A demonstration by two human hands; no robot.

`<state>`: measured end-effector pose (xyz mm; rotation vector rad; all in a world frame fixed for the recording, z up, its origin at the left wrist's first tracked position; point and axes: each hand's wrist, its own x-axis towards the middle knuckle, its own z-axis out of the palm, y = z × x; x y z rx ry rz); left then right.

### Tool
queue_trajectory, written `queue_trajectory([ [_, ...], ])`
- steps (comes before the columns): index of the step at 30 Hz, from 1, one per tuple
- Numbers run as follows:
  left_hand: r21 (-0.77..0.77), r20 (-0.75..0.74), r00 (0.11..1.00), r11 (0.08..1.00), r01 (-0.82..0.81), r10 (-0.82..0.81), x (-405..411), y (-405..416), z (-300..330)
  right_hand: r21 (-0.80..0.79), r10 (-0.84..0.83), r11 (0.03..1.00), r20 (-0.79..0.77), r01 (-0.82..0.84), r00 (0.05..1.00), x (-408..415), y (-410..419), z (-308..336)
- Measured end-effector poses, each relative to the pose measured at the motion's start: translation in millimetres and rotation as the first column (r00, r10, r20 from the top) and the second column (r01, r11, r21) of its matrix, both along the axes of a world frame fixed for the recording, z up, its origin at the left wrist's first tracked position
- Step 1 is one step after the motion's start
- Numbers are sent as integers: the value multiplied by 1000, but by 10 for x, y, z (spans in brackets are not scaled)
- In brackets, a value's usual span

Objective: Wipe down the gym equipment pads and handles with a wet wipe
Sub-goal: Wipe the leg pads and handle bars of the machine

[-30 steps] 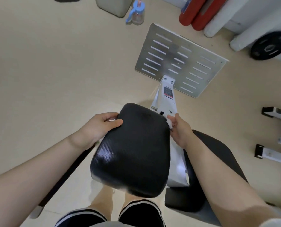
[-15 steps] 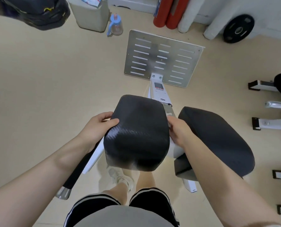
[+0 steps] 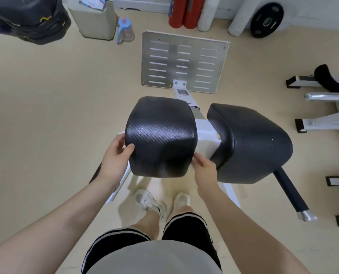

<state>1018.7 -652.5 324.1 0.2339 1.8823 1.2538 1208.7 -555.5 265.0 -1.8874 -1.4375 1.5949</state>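
Observation:
Two black textured pads sit on a white machine frame (image 3: 205, 135). My left hand (image 3: 114, 158) grips the left edge of the left pad (image 3: 160, 135), thumb on top and fingers behind it. At this pad's lower right corner my right hand (image 3: 203, 171) has its fingers curled, pinching a small white piece that looks like the wet wipe (image 3: 192, 165) against the pad's side. The right pad (image 3: 249, 143) is untouched. A black handle bar (image 3: 289, 191) with a chrome tip sticks out below it.
A perforated metal footplate (image 3: 184, 60) lies on the beige floor ahead. Beyond it are a bottle (image 3: 126, 31), a bin (image 3: 94, 20), red and white rolls (image 3: 184, 12) and a weight plate (image 3: 266, 19). More machine frames (image 3: 322, 107) stand at right. My shoes (image 3: 151, 202) are below the pads.
My right hand has slid from the far end of the left pad's right side down to its near corner. My left hand has shifted slightly nearer along the left edge.

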Motion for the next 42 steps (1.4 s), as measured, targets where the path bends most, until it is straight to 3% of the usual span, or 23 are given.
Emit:
queue_trajectory([
  [4,-46,65,997,998,-48,51,181,-144,-101,4,-158,987,-139,160,978,-59,67,99],
  [7,-13,119,993,1000,-14,16,278,-261,-282,70,-60,996,-30,62,998,60,-139,-112],
  [9,40,106,994,999,10,-15,338,-325,-405,3,-14,1000,6,14,1000,149,-302,-366],
  [12,83,72,997,997,6,-12,398,-375,-539,-125,70,990,10,-68,997,148,-517,-746],
  [14,96,63,998,995,3,-10,392,-449,-616,-230,15,973,-74,-32,997,33,-645,-855],
  [16,85,77,997,996,-13,7,352,-551,-662,-205,38,977,-102,-58,994,-140,-828,-910],
  [21,-67,57,996,996,-58,62,431,-954,-623,-80,245,962,-172,-261,954,-468,-1196,-786],
  [23,-88,69,997,996,-28,34,470,-1096,-579,243,338,915,-25,-322,941,-368,-1196,-670],
  [25,-96,84,996,995,8,0,433,-1149,-543,400,250,887,-2,-229,968,-214,-1079,-476],
  [28,-101,103,993,992,75,-64,339,-1107,-496,443,38,897,-58,-9,998,-91,-860,-284],
  [31,-65,108,984,987,150,-142,245,-1040,-428,614,-102,789,120,7,987,-160,-706,-264],
  [36,13,50,970,971,238,-238,18,-1085,-312,647,-206,760,147,63,968,-542,-856,-305],
  [40,24,-68,961,962,271,-269,-202,-1206,-279,550,-5,829,182,-98,983,-891,-1117,-336],
  [42,18,-119,955,961,275,-271,-309,-1265,-291,549,122,806,214,-222,969,-1070,-1288,-381],
])
